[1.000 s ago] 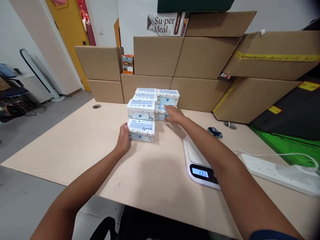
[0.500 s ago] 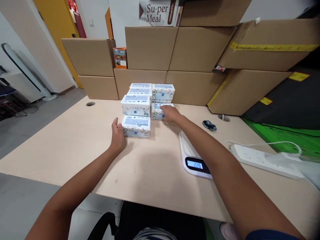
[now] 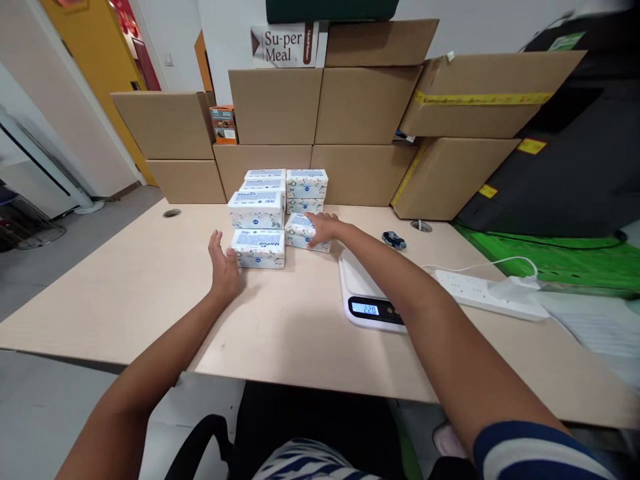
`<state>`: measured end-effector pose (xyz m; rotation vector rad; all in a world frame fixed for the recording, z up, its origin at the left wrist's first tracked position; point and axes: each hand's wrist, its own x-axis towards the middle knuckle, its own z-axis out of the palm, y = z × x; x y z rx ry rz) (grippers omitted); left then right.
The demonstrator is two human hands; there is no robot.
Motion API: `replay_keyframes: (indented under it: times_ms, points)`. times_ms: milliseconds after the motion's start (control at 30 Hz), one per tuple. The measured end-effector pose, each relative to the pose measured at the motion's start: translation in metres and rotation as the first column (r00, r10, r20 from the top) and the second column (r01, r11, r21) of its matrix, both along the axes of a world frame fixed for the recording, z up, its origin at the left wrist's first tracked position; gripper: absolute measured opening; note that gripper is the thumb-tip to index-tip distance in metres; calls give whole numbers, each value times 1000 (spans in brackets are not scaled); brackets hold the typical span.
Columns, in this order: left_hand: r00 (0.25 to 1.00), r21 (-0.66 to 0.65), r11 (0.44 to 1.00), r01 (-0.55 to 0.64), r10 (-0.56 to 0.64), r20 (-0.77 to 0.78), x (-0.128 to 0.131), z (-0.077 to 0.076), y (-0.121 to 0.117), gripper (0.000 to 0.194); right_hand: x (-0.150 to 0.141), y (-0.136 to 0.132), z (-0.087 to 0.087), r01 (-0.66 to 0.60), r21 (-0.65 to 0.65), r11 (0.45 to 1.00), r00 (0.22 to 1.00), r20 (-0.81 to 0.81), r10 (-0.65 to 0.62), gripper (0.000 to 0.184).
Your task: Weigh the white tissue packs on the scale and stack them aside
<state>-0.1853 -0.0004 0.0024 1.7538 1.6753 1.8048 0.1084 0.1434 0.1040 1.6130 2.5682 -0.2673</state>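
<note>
Near the centre of the frame, your right hand (image 3: 324, 229) drapes over the skewed tissue pack (image 3: 296, 235), its hold unclear, so press lightly and shift it flat along the counter (image 3: 300, 320), your spread, unclenched left hand (image 3: 225, 270) guarding the front-left pack (image 3: 259, 251).

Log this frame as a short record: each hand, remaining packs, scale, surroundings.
Left hand: open, by the left side of the front-left pack
Right hand: fingers over the front-right pack, which sits askew
Other packs: stacked behind those two
Scale: partly hidden, display lit
Surroundings: power strip right, cartons behind
</note>
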Motion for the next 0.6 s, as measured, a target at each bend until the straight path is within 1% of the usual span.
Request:
replay_keyframes:
  times_ms: [100,167,267,333,367,433,467,533,567,600]
  points:
    - [994,77,997,7,2,-110,-3,3,-4,94,6,-3,7,-31,26,999,999,-28,32,135]
    - [972,163,986,45,-5,-235,-5,7,-9,86,24,-7,19,-64,80,995,996,-55,68,141]
    - [909,253,955,156,-38,-415,1,13,-21,80,68,-24,39,-100,181,978,985,-121,123,140]
    - [880,249,940,235,-97,-465,16,17,-31,80,101,-42,47,-90,214,973,979,-160,126,137]
    - [875,225,933,280,-151,-460,28,20,-36,80,116,-53,49,-82,221,972,977,-175,122,136]
    - [872,136,912,388,-315,-374,62,28,-41,77,141,-73,48,-78,228,971,972,-201,125,135]
    - [864,76,891,449,-411,-290,84,33,-40,78,149,-83,46,-81,234,969,968,-214,133,134]
    - [827,-48,828,558,-560,-43,130,49,-34,86,158,-98,43,-92,255,963,960,-236,154,131]
    - [800,-104,794,600,-591,104,153,59,-28,95,159,-103,43,-98,268,958,956,-242,165,130]
    - [766,-149,759,634,-588,262,174,69,-22,104,158,-108,43,-108,283,953,953,-244,180,128]
